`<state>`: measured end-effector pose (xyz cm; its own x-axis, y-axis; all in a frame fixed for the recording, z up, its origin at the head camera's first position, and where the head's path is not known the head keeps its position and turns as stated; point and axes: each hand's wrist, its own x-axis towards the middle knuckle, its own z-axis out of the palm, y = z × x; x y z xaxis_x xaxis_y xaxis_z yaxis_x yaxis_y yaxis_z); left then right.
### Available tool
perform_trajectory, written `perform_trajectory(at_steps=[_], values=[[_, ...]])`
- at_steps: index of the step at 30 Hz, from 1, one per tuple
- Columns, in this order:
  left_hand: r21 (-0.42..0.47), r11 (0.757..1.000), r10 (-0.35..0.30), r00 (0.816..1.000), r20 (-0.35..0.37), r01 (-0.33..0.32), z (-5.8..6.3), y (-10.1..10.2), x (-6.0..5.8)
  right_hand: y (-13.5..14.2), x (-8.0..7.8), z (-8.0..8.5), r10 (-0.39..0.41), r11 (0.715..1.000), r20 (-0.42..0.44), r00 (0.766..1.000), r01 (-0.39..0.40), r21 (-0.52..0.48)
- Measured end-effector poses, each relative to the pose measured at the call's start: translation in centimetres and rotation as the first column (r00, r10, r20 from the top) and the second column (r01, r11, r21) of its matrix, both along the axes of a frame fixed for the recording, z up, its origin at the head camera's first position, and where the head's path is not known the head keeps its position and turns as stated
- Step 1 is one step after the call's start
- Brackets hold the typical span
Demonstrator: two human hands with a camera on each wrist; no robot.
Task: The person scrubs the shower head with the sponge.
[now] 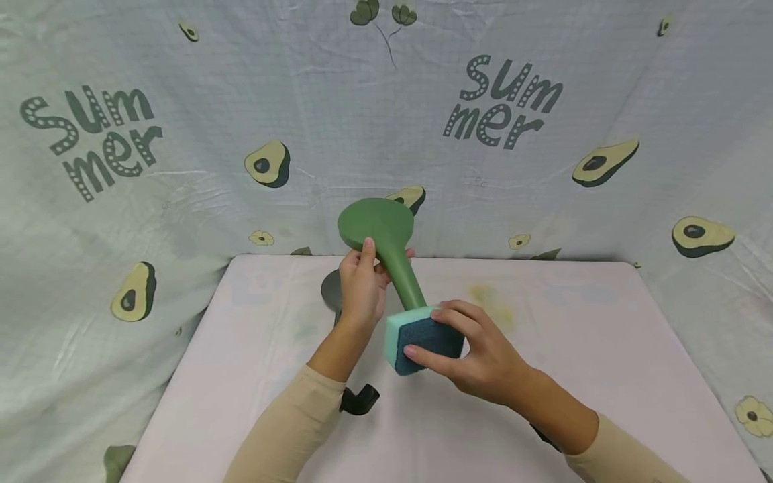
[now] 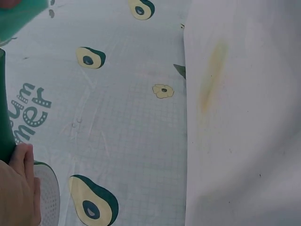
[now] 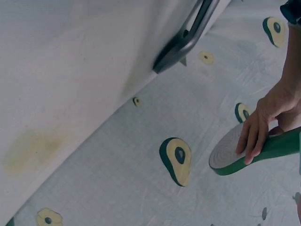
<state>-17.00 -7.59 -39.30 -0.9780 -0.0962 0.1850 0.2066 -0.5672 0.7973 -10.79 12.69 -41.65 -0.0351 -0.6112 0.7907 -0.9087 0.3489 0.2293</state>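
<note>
A green shower head is held up over the table, its round head toward the back and its handle slanting down to the right. My left hand grips it where head and handle meet, the thumb along the back of the head. The pale, perforated spray face shows in the right wrist view, with left-hand fingers lying across it. Between thumb and fingers, my right hand pinches a sponge, mint green with a dark blue scouring side. The sponge overlaps the lower end of the handle in the head view.
A dark grey round-headed tool lies on the table, partly hidden by the left forearm; a black angled piece shows below that arm. Something black peeks out under the right forearm. A printed cloth hangs behind the table.
</note>
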Motion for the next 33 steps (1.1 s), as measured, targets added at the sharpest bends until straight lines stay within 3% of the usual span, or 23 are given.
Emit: perform_trajectory(at_steps=[5, 11, 20, 27, 33], values=[[0.040, 0.999, -0.011, 0.998, 0.065, 0.009, 0.3, 0.1, 0.0, 0.3, -0.7, -0.9, -0.027, 0.997, -0.153, 0.988, 0.016, -0.074], [0.070, 0.997, 0.014, 0.993, 0.116, -0.022, 0.3, -0.1, -0.2, 0.9, -1.6, -1.6, -0.052, 0.994, -0.192, 0.980, 0.032, -0.107], [0.131, 0.991, -0.012, 0.978, 0.206, -0.015, -0.4, 0.1, -0.5, -0.6, -1.2, -0.6, -0.079, 0.996, -0.308, 0.948, 0.063, -0.062], [0.142, 0.990, -0.054, 0.967, 0.250, 0.018, -0.7, -0.3, -0.7, 1.3, -1.3, -2.0, -0.089, 0.996, -0.234, 0.968, 0.088, -0.016], [0.059, 0.997, -0.063, 0.963, 0.261, 0.050, -0.6, -0.8, -0.8, 4.0, -1.3, -3.2, -0.114, 0.993, -0.030, 0.993, 0.114, 0.016]])
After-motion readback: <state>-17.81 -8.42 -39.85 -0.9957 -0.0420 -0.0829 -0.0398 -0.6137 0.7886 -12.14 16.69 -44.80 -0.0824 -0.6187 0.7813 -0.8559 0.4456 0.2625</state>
